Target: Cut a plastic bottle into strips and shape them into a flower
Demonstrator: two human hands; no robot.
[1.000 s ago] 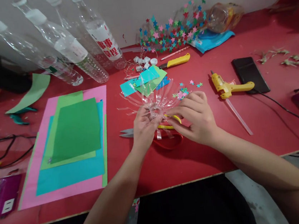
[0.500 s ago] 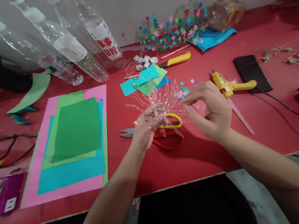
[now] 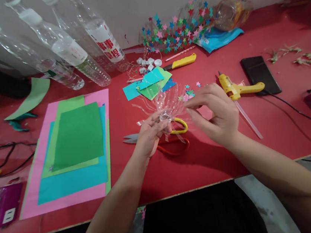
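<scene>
My left hand grips the neck of a clear plastic bottle top cut into thin strips that fan outward. My right hand is just right of it, fingers curled, thumb and forefinger pinching one of the strips. Under both hands lie scissors with a yellow and a red handle loop, blades pointing left. Small coloured paper stars are scattered just behind the strips.
Stacked pink, teal and green paper sheets lie at left. Several clear bottles lean at the back. A yellow glue gun, black phone, yellow utility knife, star-covered bottle piece and paper scraps surround the hands.
My right hand came off the bottle neck, moved right and lifted, and now pinches a strip. The left hand keeps its hold on the neck.
</scene>
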